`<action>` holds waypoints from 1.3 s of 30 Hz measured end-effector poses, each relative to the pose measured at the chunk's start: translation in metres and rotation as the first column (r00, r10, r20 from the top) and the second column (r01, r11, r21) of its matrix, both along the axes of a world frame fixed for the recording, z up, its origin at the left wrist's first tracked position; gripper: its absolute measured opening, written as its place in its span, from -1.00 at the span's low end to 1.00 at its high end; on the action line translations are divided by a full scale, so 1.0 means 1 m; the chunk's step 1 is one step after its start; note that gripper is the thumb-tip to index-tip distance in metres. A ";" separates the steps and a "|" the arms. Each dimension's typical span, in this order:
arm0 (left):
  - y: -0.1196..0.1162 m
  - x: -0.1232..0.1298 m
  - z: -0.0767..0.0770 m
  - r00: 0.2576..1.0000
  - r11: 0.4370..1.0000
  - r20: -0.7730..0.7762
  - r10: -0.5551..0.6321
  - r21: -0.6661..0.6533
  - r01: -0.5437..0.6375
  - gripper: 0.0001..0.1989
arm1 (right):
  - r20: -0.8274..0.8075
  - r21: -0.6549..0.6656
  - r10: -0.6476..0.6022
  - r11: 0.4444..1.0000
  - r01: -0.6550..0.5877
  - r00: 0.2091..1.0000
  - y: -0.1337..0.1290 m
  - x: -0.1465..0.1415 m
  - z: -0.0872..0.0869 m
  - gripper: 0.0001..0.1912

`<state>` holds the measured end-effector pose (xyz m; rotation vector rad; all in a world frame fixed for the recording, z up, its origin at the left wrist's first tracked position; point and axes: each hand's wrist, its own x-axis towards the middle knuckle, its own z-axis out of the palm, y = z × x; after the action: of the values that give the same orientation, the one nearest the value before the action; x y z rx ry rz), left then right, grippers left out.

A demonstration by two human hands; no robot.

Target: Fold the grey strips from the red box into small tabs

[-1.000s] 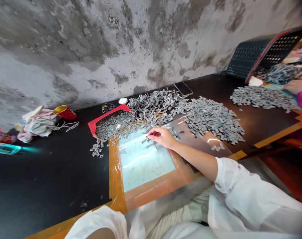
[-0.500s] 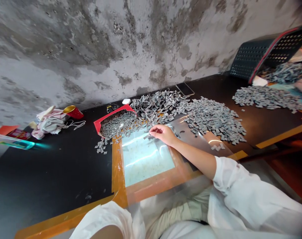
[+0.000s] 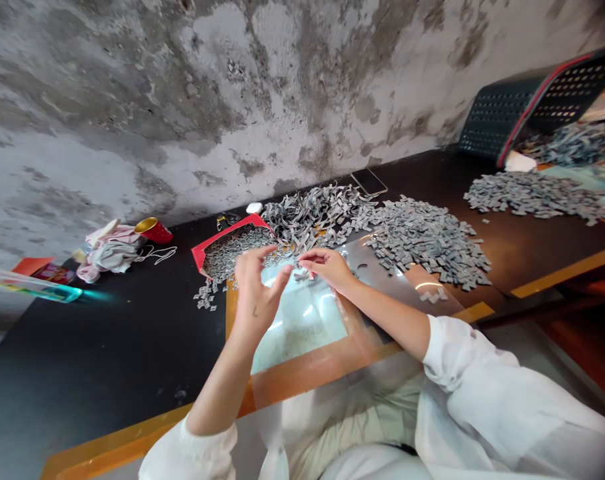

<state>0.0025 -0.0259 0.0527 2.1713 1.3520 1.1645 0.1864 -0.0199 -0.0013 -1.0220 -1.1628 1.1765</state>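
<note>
Grey pieces, markings unreadable

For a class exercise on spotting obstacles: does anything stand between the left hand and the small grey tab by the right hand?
Nothing visible does. The left hand is raised above the clear sheet, with only a gap between it and the grey tab beside the right hand.

A water-stained concrete wall, black perforated plastic basket with red rim, red paper cup, crumpled cloth, smartphone on black tabletop
</note>
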 end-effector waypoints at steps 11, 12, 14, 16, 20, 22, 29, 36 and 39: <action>0.029 0.014 -0.043 0.881 0.833 0.461 -0.102 -0.445 0.329 -0.71 | -0.021 -0.001 0.091 0.996 -0.091 0.996 -0.001 0.003 0.004 -0.70; 0.029 0.015 -0.044 0.867 0.823 0.484 -0.119 -0.441 0.359 -0.72 | -0.030 -0.017 0.125 0.992 -0.126 0.992 -0.001 0.004 0.005 -0.68; 0.027 0.017 -0.046 0.850 0.808 0.508 -0.141 -0.437 0.395 -0.73 | -0.038 -0.050 0.188 0.981 -0.190 0.981 -0.001 0.004 0.005 -0.65; 0.025 0.019 -0.047 0.833 0.817 0.541 -0.118 -0.423 0.391 -0.74 | -0.019 -0.080 0.208 0.975 -0.209 0.978 0.000 0.005 0.004 -0.65; 0.021 0.021 -0.047 0.769 0.853 0.639 -0.029 -0.386 0.352 -0.61 | 0.038 -0.102 0.139 0.986 -0.134 0.990 -0.001 0.003 0.002 -0.67; 0.020 0.020 -0.047 0.749 0.837 0.662 -0.018 -0.400 0.374 -0.64 | 0.028 -0.099 0.119 0.988 -0.116 0.993 -0.002 0.002 0.003 -0.69; 0.020 0.014 -0.056 0.632 0.703 0.772 0.066 -0.485 0.520 -0.69 | -0.031 -0.119 0.130 0.984 -0.133 0.991 -0.003 -0.002 0.007 -0.76; 0.024 0.012 -0.058 0.607 0.612 0.778 0.161 -0.561 0.557 -0.68 | -0.029 -0.091 0.138 0.986 -0.140 0.990 -0.003 -0.001 0.005 -0.77; 0.026 0.010 -0.059 0.598 0.632 0.783 0.170 -0.552 0.543 -0.68 | -0.027 -0.094 0.134 0.986 -0.136 0.991 -0.003 0.000 0.002 -0.74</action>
<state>0.0127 0.0000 -0.0062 0.9267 0.8557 0.9777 0.1864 -0.0226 0.0004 -1.0133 -1.1835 1.3579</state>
